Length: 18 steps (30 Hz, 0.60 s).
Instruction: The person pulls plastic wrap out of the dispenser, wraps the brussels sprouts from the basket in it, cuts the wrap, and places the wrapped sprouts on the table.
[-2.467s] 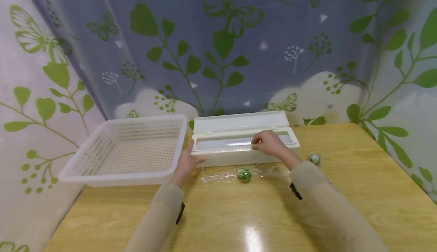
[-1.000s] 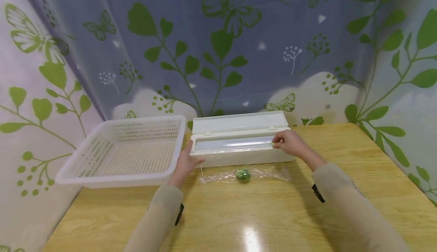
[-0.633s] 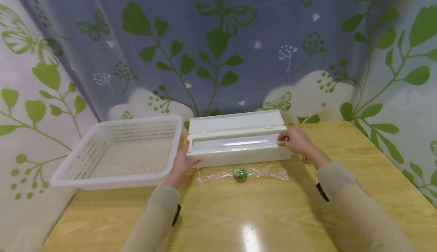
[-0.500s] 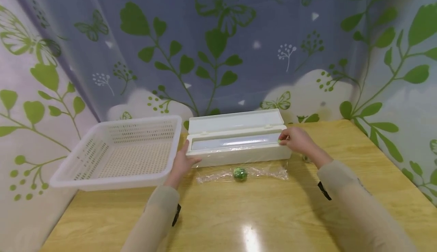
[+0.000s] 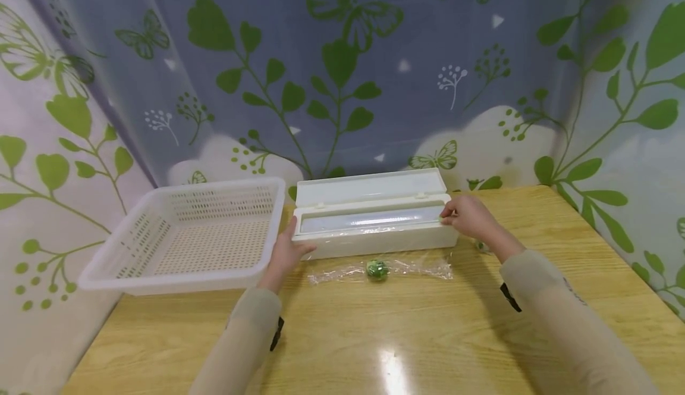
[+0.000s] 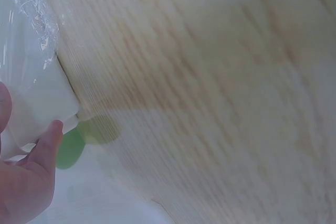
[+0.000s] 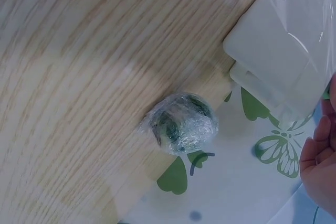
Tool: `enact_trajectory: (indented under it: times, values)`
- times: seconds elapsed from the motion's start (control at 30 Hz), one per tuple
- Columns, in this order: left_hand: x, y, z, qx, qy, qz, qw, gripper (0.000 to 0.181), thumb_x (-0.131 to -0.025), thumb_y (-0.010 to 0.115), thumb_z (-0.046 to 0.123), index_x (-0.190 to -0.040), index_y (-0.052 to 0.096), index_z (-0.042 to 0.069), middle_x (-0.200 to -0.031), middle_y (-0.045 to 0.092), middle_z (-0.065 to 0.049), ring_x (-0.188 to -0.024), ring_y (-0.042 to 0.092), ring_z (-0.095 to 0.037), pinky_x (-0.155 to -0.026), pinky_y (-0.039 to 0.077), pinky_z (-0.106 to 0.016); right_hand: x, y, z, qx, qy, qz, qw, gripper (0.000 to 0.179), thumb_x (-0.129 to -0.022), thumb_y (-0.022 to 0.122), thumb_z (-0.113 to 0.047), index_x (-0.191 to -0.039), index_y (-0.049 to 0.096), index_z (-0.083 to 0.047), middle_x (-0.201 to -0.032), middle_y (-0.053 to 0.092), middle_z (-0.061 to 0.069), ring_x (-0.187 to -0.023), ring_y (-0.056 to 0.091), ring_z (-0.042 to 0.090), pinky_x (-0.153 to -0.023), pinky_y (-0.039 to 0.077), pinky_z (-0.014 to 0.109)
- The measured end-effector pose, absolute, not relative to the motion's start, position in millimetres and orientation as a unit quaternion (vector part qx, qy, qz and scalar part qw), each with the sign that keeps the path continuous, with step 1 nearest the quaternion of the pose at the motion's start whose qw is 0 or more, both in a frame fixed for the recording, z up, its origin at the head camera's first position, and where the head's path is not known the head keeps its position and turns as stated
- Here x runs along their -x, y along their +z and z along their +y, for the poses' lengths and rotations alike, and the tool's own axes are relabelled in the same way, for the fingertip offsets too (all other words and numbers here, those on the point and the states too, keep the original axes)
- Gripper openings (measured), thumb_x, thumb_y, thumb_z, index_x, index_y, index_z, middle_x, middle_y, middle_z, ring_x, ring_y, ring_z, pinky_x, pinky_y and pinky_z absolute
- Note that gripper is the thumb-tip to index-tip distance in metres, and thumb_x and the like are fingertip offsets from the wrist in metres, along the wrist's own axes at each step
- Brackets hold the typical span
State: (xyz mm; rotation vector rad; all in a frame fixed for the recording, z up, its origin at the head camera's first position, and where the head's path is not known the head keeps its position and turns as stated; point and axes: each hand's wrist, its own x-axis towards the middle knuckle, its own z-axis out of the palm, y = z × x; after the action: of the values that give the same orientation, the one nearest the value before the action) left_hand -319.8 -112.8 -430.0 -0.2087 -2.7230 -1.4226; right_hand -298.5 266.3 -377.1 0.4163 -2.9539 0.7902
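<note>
A long white cling film dispenser (image 5: 374,241) stands on the table, its lid (image 5: 371,188) raised and a roll (image 5: 369,219) inside. My left hand (image 5: 286,255) holds its left end, thumb on the front wall. At the right end of the front edge, my right hand (image 5: 471,216) pinches a small green slide cutter, mostly covered by the fingers. Clear film (image 5: 342,273) hangs down the front and lies on the table. On it sits a round, leafy-looking green ball (image 5: 377,270). Another ball, wrapped in film (image 7: 181,123), lies near the right wrist.
A white perforated plastic basket (image 5: 182,282) stands to the left, close to my left hand. The wooden table (image 5: 332,341) reaches back to a patterned curtain (image 5: 257,38) behind the dispenser.
My right hand has slid rightward along the dispenser's front edge, from past its middle to the right end, then stayed there. The left hand keeps its hold. The view has shifted slightly.
</note>
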Motion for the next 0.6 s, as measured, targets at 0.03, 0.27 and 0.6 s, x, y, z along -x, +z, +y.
enact_trajectory:
  times: [0.03,0.27,0.6]
  values:
    - [320.2,-429.9,-112.0,0.068,-0.462,-0.884,0.031,0.086,-0.07,0.073,0.01,-0.137,0.02,-0.004,-0.138,0.024,-0.021,-0.124,0.026,-0.035,-0.102,0.02,-0.039,297.9,-376.7,267.1,-0.135,0.255,-0.957,0.03,0.009,-0.08,0.064,-0.006,-0.085,0.067,0.001,-0.083,0.063,0.011,-0.07,0.057,0.023,-0.06,0.047,0.037]
    - [321.7,-428.9,-106.7,0.076,-0.463,-0.883,0.029,0.085,-0.07,0.073,0.009,-0.136,0.021,-0.005,-0.138,0.025,-0.022,-0.124,0.027,-0.036,-0.101,0.021,-0.04,296.2,-377.0,273.0,-0.129,0.245,-0.96,0.041,0.007,-0.079,0.065,-0.005,-0.083,0.068,0.0,-0.083,0.063,0.011,-0.071,0.058,0.024,-0.062,0.048,0.038]
    - [318.5,-428.7,-111.3,0.079,-0.458,-0.885,0.034,0.084,-0.071,0.072,0.008,-0.136,0.02,-0.007,-0.138,0.023,-0.022,-0.125,0.025,-0.036,-0.102,0.02,-0.039,297.0,-376.6,269.6,-0.143,0.228,-0.962,0.052,0.005,-0.079,0.065,-0.006,-0.081,0.067,-0.002,-0.081,0.062,0.008,-0.074,0.056,0.025,-0.064,0.047,0.039]
